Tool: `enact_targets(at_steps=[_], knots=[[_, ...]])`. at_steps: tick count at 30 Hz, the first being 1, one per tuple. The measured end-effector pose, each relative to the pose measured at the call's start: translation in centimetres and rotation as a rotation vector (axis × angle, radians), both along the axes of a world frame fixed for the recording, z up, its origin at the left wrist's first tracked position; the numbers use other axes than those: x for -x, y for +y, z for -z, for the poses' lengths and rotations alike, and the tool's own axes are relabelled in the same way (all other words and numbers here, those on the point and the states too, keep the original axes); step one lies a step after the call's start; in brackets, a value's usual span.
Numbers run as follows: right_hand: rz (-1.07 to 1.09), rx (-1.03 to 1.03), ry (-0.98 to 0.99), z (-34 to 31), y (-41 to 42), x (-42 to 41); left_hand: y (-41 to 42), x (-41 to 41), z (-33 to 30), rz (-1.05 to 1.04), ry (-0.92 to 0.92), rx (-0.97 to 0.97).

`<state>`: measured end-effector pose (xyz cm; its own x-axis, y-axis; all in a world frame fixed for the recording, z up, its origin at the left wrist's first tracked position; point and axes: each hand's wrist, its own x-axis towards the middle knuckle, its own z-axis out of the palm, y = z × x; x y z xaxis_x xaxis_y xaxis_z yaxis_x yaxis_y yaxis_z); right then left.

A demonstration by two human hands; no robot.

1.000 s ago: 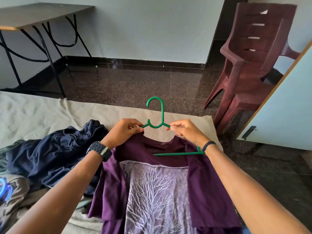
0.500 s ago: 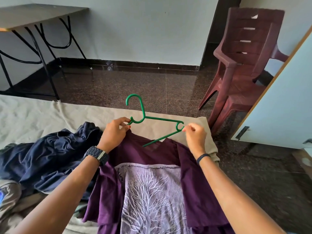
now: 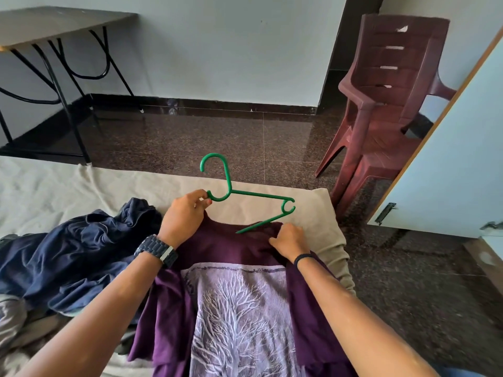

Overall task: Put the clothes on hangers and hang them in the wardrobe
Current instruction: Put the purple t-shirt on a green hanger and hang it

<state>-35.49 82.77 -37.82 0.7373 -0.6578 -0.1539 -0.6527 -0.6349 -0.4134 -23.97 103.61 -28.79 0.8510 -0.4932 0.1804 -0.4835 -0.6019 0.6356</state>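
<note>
Fingers of the left hand (image 3: pixel 183 213) pinch the green plastic hanger (image 3: pixel 246 194) at the loop below its hook, at centre frame. One hanger arm runs rightward to a small end curl, and the lower bar slants back down-left, its tip slipping into the neck opening of the purple T-shirt (image 3: pixel 234 295). The hook points up and away, over the edge of the beige sheet (image 3: pixel 40 191).

Right hand (image 3: pixel 290 239), just right of centre, has its fingers curled into the purple fabric at the collar, gripping the shirt beside the point where the bar enters. It does not touch the hanger.

The T-shirt lies flat, print side up, in the lower centre of the frame; a pale panel with a white tree design covers its chest. A black watch (image 3: pixel 156 251) sits on the left wrist, a dark band (image 3: pixel 303 257) on the right.

Left of the shirt, touching it, lies a crumpled navy garment (image 3: pixel 70 257). Stacked maroon plastic chairs (image 3: pixel 386 104) stand at upper right on the dark speckled floor. A pale blue wardrobe door (image 3: pixel 449 164) with a wooden edge fills the right side. A black-legged table (image 3: pixel 54 25) occupies the upper left.
</note>
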Motion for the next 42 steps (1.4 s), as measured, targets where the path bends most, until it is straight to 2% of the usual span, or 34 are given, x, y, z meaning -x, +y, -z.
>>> enact_targets(at_steps=[3, 7, 12, 14, 17, 19, 23, 26, 27, 29, 32, 35, 37, 39, 42], knots=[[0.120, -0.051, 0.014, -0.5, -1.9, 0.3, 0.2, 0.0, -0.4, 0.013, -0.015, 0.007], [0.310, -0.189, -0.132, -1.6, -3.9, 0.8, 0.1, 0.7, -0.5, 0.052, -0.045, -0.010], [0.512, -0.672, -0.376, -2.7, -5.5, 2.0, 0.3, 1.5, -0.3, 0.101, -0.141, -0.015], [0.493, -0.654, -0.374, -3.6, -5.7, 2.3, 0.4, 1.6, -0.2, 0.140, -0.157, -0.040], [0.389, -0.440, -0.360, -5.2, -5.9, 2.6, 0.4, 1.9, -0.4, 0.199, -0.163, -0.110], [0.320, -0.468, -0.377, -6.1, -5.8, 2.8, 0.4, 1.9, -0.5, 0.203, -0.172, -0.123], [0.285, -0.945, -0.506, -7.5, -5.9, 3.3, 0.6, 2.0, -0.8, 0.185, -0.183, -0.106], [0.307, -1.144, -0.493, -7.9, -5.9, 3.4, 0.6, 2.4, -0.9, 0.189, -0.178, -0.107], [0.277, -1.144, -0.466, -8.0, -5.6, 3.5, 0.5, 2.6, -0.9, 0.191, -0.179, -0.110], [0.169, -1.020, -0.380, -7.8, -5.3, 3.6, 0.3, 3.0, -0.9, 0.188, -0.180, -0.123], [-0.020, -0.527, -0.144, -7.7, -5.2, 3.8, 0.1, 3.7, -0.9, 0.167, -0.191, -0.133], [-0.206, 0.035, -0.029, -8.2, -5.3, 3.7, 0.0, 3.9, -1.2, 0.142, -0.192, -0.125], [-0.292, 0.212, -0.022, -8.3, -5.5, 3.4, 0.0, 4.0, -1.3, 0.133, -0.192, -0.120], [-0.283, 0.135, -0.086, -8.9, -5.4, 3.1, -0.1, 4.1, -1.6, 0.121, -0.194, -0.116], [-0.065, -0.300, -0.323, -10.3, -4.6, 2.6, -0.4, 4.2, -2.5, 0.083, -0.199, -0.111]])
